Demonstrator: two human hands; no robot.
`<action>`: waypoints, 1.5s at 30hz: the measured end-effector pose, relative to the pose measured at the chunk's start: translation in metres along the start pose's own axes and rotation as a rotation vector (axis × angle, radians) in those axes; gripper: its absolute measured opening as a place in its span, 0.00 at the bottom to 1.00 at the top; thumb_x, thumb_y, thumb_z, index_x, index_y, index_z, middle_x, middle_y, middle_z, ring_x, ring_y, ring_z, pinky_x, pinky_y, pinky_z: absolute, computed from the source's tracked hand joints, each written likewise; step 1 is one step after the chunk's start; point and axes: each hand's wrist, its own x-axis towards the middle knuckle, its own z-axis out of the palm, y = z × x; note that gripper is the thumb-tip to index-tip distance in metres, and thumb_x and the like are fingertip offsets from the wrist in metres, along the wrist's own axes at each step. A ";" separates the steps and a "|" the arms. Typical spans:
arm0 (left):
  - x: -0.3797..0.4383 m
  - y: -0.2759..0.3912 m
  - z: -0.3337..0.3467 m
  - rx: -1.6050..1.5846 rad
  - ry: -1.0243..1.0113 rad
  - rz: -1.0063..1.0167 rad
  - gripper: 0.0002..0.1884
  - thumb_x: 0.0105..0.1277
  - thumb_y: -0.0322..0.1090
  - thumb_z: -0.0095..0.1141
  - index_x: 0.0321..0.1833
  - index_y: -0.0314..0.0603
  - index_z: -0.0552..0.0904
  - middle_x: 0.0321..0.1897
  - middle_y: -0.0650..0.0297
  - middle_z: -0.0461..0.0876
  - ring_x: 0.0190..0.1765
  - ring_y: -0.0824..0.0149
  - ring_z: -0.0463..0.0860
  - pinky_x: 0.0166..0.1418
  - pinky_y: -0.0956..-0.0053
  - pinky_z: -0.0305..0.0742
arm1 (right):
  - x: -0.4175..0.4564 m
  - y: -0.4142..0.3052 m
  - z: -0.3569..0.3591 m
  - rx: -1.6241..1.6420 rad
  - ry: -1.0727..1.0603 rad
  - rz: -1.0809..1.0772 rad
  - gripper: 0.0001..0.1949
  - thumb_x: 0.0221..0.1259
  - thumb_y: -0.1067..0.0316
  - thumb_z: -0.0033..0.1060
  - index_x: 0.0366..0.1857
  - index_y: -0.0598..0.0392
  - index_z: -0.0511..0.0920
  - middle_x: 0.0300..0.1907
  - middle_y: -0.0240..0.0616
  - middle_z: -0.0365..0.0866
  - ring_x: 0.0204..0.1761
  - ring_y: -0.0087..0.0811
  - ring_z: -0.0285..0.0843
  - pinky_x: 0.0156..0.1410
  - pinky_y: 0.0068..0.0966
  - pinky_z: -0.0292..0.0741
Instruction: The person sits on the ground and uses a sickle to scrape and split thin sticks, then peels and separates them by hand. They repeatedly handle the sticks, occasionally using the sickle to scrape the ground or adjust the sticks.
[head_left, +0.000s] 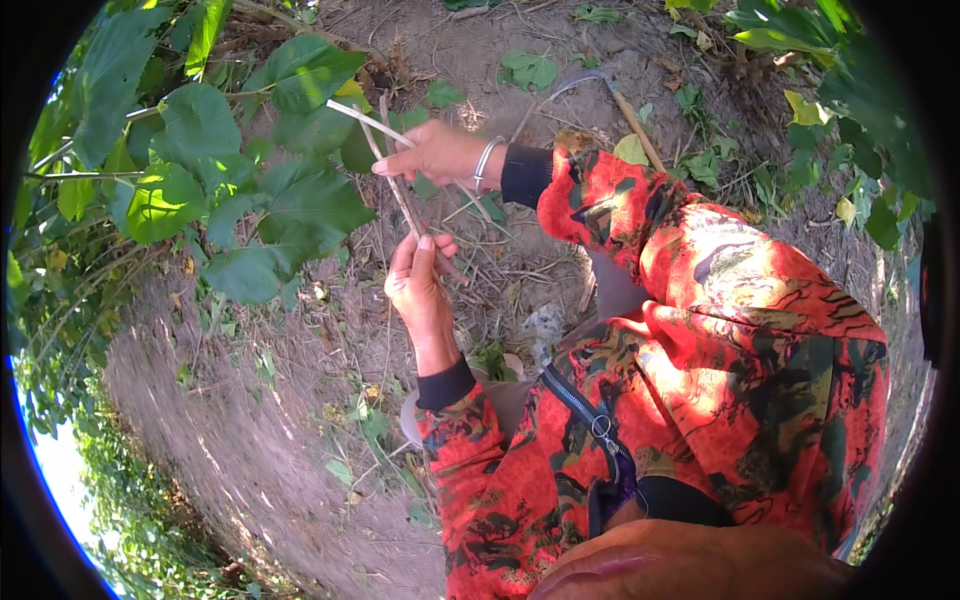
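Note:
My left hand (421, 281) grips a thin brown stick (405, 202) between thumb and fingers. The stick slants up and left, and its lower end sticks out past the fingers. Just above, my right hand (435, 154), with a silvery bangle (489, 161) on the wrist, is closed around a pale stick (360, 115) that looks bare of bark. The right thumb tip lies against the brown stick, where the sticks cross. Another dark stick shows behind the right fingers; whether it is held cannot be told.
A sickle (636, 129) with a curved blade and wooden handle lies on the ground beyond my right forearm. Broad-leaved branches (195, 150) crowd in from the left, close to my hands. More foliage (870, 127) hangs at upper right. Dry twigs and loose leaves (529, 69) litter the soil.

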 end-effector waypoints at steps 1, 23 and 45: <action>0.000 -0.001 -0.001 -0.004 -0.005 -0.007 0.15 0.70 0.29 0.56 0.56 0.29 0.78 0.37 0.54 0.86 0.37 0.67 0.86 0.44 0.77 0.80 | 0.001 0.004 0.000 0.026 -0.012 -0.006 0.15 0.58 0.53 0.71 0.33 0.55 0.82 0.24 0.25 0.73 0.18 0.13 0.58 0.19 0.15 0.50; -0.003 0.006 -0.010 0.093 0.042 -0.047 0.15 0.68 0.31 0.60 0.53 0.30 0.79 0.36 0.54 0.86 0.37 0.66 0.86 0.42 0.77 0.80 | 0.007 0.011 0.013 0.158 -0.124 0.039 0.09 0.58 0.63 0.69 0.34 0.57 0.82 0.25 0.26 0.74 0.18 0.14 0.57 0.20 0.15 0.51; -0.006 0.012 -0.005 -0.185 -0.139 -0.158 0.14 0.77 0.39 0.47 0.48 0.33 0.78 0.21 0.72 0.66 0.20 0.79 0.61 0.25 0.83 0.57 | 0.001 0.007 -0.002 0.266 -0.234 -0.090 0.12 0.61 0.60 0.68 0.39 0.57 0.82 0.27 0.27 0.72 0.18 0.12 0.56 0.22 0.16 0.54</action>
